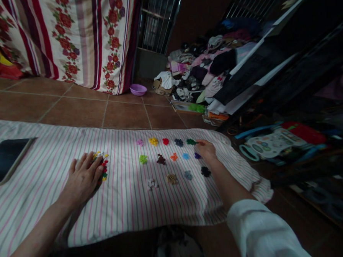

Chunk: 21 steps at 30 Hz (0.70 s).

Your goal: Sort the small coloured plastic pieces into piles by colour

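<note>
My left hand [83, 175] lies flat with its fingers stretched out. It partly covers a patch of small yellow, red, green and white pieces [104, 162]. On the right, my right hand [206, 149] has thumb and fingertips pinched together at the edge of a dark green pile [190, 141]. What sits between those fingertips is too small to make out. Just below this hand is a dark purple pile [197, 155]. More small piles sorted by colour spread leftward in rows, among them a red pile [165, 141], a yellow pile [153, 141] and a black pile [205, 171].
A striped cloth [126, 207] covers the low work surface. At its left end lies a dark flat device like a tablet or phone [9, 158]. Beyond, on the tiled floor, are a purple basin [138, 90] and a heap of clothes [202, 65]. Shelving [301, 79] stands at right.
</note>
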### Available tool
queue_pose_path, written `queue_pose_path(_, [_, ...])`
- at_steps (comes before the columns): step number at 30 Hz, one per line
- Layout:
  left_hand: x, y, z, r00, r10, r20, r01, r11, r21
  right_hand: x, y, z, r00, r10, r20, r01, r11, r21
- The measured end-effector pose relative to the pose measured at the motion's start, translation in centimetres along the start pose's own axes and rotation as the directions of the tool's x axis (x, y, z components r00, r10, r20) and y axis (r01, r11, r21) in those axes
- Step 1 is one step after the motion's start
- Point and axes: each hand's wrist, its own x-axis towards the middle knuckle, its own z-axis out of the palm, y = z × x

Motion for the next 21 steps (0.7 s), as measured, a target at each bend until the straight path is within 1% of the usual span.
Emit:
queue_pose_path(3, [0.0,0.0,0.0,1.000,-0.005,-0.005,0.005,1.000,0.003,0.3,0.0,0.6,0.996,0.085,0.005,-0.085,0.996,0.039])
queue_pose_path(5, [0.0,0.0,0.0,1.000,-0.005,-0.010,0.005,1.000,0.003,0.4,0.0,0.8,0.993,0.114,0.013,-0.114,0.991,0.074])
queue_pose_path(9, [0.1,0.0,0.0,1.000,-0.003,-0.005,0.004,1.000,0.005,0.2,0.1,0.9,0.992,0.123,0.032,-0.126,0.984,0.127])
queue_pose_path(12, [0.1,0.0,0.0,1.000,-0.006,-0.005,0.006,1.000,0.013,0.0,-0.2,0.7,0.991,0.129,0.042,-0.134,0.984,0.120])
queue_pose_path(15, [0.0,-0.1,0.0,1.000,-0.001,0.001,0.001,1.000,0.019,-0.4,-1.1,0.4,0.996,0.077,0.036,-0.080,0.993,0.085])
queue_pose_path(17, [-0.1,-0.1,-0.1,1.000,0.007,0.010,-0.007,1.000,0.016,-1.0,-2.3,0.5,0.999,0.023,0.033,-0.026,0.996,0.082])
queue_pose_path(19, [-0.2,0.0,-0.2,1.000,0.006,0.014,-0.007,1.000,0.016,-2.0,-3.8,0.8,0.999,-0.033,0.043,0.028,0.993,0.115])
queue_pose_path(21, [-0.4,0.1,-0.4,1.000,-0.004,0.020,0.003,1.000,0.023,-3.5,-5.7,1.6,0.993,-0.097,0.071,0.083,0.979,0.185])
